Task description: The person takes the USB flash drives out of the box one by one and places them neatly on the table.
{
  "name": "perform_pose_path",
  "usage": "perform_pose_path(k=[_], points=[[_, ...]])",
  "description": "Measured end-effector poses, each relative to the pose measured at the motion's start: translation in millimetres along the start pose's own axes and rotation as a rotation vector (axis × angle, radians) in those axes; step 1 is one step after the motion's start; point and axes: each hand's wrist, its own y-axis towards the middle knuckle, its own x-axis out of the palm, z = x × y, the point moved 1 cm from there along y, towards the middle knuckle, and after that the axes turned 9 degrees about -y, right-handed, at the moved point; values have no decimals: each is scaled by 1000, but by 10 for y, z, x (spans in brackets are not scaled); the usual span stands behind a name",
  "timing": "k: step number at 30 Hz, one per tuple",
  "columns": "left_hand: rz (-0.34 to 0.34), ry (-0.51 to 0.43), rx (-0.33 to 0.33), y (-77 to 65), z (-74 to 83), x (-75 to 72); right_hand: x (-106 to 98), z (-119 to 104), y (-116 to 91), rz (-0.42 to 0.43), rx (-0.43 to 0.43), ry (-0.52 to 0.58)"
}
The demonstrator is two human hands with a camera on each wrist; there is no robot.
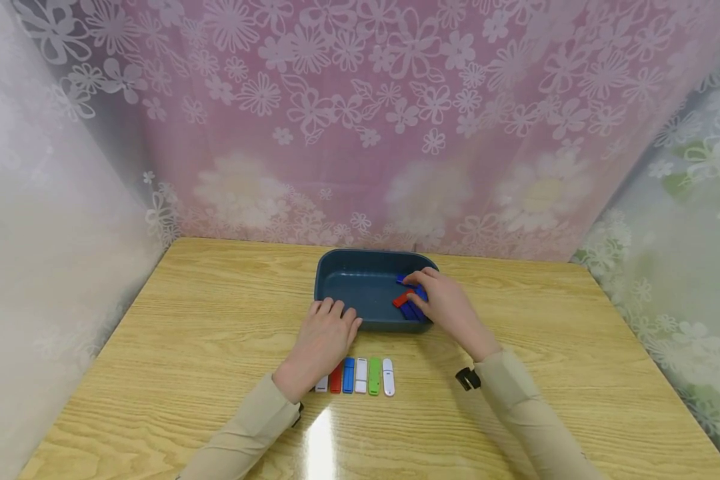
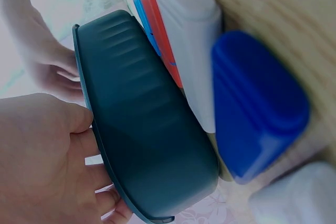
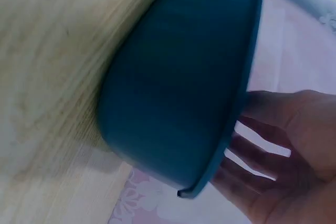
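A dark teal plastic basin (image 1: pixel 360 325) stands on the table. My left hand (image 1: pixel 327 333) grips its near-left rim, fingers over the edge and thumb on the outer side. My right hand (image 1: pixel 450 307) reaches over the right rim, its fingers inside. A red USB stick (image 1: pixel 401 299) lies on several blue USB sticks (image 1: pixel 409 312) there, with the right thumb at its end. A gap shows between that thumb and the index finger, which is close to another blue stick (image 1: pixel 400 279). The basin wall (image 3: pixel 173 77) hides the right fingertips in the right wrist view.
In front of the basin runs a row of USB sticks: red (image 1: pixel 336 381), blue (image 1: pixel 349 376), white (image 1: pixel 361 377), green (image 1: pixel 375 377) and white (image 1: pixel 388 378). Behind the left forearm sits another blue stick (image 2: pixel 257 103). A flowered curtain (image 1: pixel 360 133) borders the table's back edge.
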Motion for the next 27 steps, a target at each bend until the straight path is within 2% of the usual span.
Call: perform_pose_path(k=[7, 11, 16, 23, 27], points=[[6, 14, 4, -1, 2, 0, 147, 13, 196, -288, -47, -104], [14, 18, 8, -3, 2, -2, 204, 20, 244, -377, -69, -116], [19, 15, 8, -3, -6, 1, 277, 51, 289, -359, -69, -106], [19, 17, 6, 1, -17, 13, 403, 80, 338, -229, -72, -134], [13, 18, 5, 7, -17, 15, 453, 85, 345, -185, -58, -136]])
